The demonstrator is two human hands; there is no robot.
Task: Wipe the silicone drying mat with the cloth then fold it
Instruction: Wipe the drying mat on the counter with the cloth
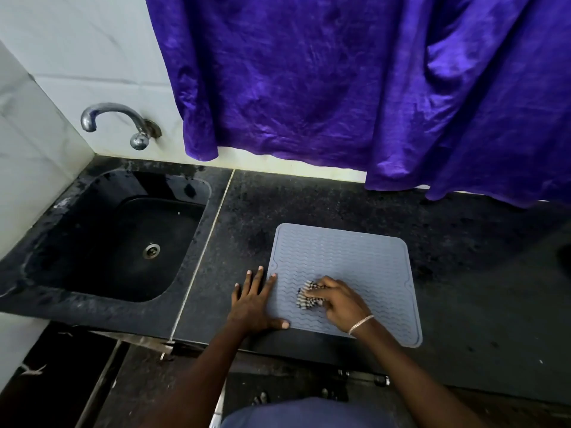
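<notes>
A bunched striped cloth [310, 295] is held in the closed grip of the right hand [341, 301] and pressed onto the grey silicone drying mat [349, 261] toward its 7 o'clock area, while the left hand [255, 301] is laid flat and empty, fingers spread, across the mat's 9 o'clock edge to steady it. Wiping is judged to be under way, with the far half at 12 o'clock not yet reached and the folding wholly undone, the mat being spread flat. The mat is carried by a dark speckled desk [463, 242], with a black sink [129, 236] and a wall tap [123, 125] at 10 o'clock and a purple curtain [340, 72] hung at 12 o'clock.
</notes>
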